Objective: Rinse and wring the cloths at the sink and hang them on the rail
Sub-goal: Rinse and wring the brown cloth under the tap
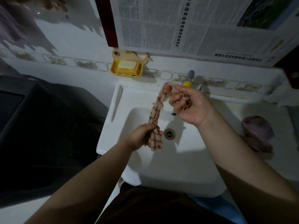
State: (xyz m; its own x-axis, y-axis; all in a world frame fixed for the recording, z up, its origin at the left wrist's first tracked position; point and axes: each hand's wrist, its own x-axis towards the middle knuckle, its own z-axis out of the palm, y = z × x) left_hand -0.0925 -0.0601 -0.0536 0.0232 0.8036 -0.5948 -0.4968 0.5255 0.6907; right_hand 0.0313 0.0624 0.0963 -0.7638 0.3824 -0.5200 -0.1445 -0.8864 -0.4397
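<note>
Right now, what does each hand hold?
Left hand: grips the lower end of the twisted cloth.
Right hand: grips its upper end.

Sink (113, 101) is glossy white ceramic with a metal drain ring (169, 133); wall tiles (72, 36) at 11 o'clock are glossy too. Twisted patterned cloth (156, 113) looks rough and wet, right hand (189, 104) shiny-wet. Soap dish (113, 68) at 12 o'clock is smooth yellow plastic, matt newspaper (186, 25) above; purple cloth (257, 128) at 3 o'clock looks fuzzy.
</note>
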